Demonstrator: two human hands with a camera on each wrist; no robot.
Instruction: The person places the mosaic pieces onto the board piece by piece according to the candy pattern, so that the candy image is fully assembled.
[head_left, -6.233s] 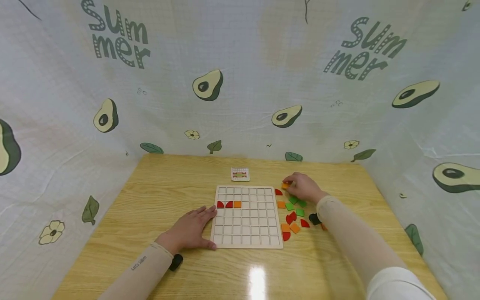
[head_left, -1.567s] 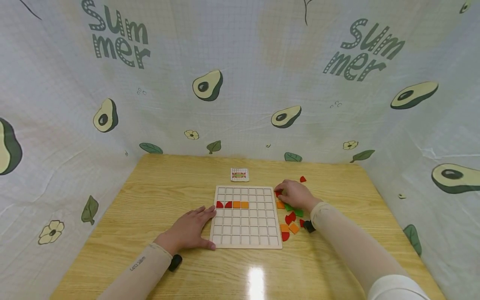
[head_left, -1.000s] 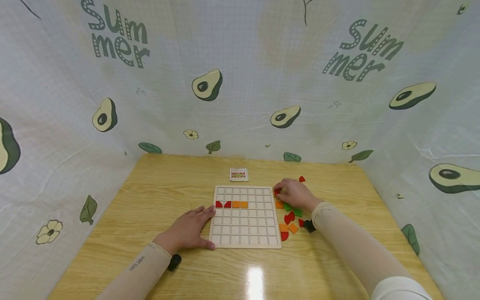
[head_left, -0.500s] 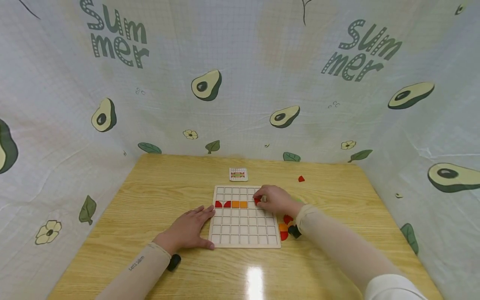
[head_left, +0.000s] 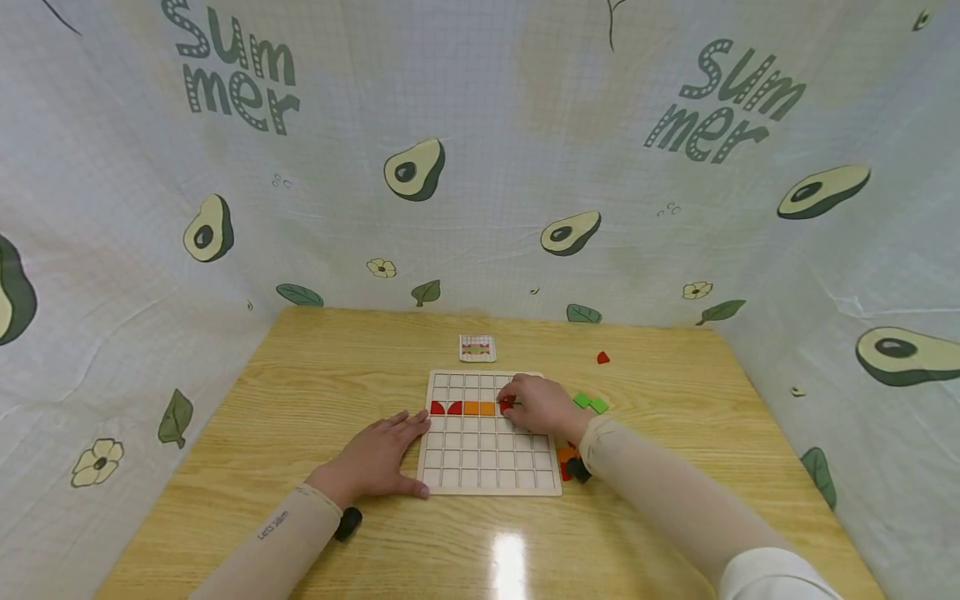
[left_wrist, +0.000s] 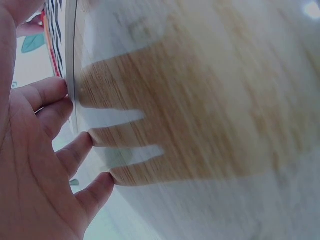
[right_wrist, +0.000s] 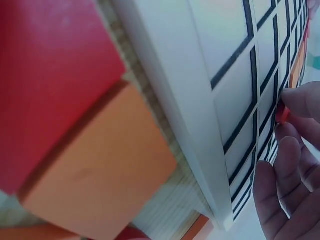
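A pale wooden grid board [head_left: 491, 479] lies on the table. One of its rows bears two red quarter-circle tiles [head_left: 454, 408] and, to their right, two orange square tiles [head_left: 479, 408]. Just right of these, my right hand [head_left: 543, 406] pinches another red quarter-circle tile [head_left: 507, 406] over the same row. Thumb and fingertips are on that red tile [right_wrist: 283, 114] in the right wrist view; whether it sits in its cell cannot be told. My left hand [head_left: 378, 458] rests with fingers spread, thumb and fingertips touching the board's left edge.
Behind the board lies a small pattern card [head_left: 477, 348]. Two green tiles [head_left: 591, 403] are right of the board, and a lone red tile [head_left: 603, 357] lies farther back. Orange and red tiles [head_left: 566, 455] by the right edge are partly hidden by the right wrist's black camera [head_left: 578, 470].
A second orange tile has joined the row. My right hand then picked up a red tile beside the board and carried it left to the row. The left hand stays put.
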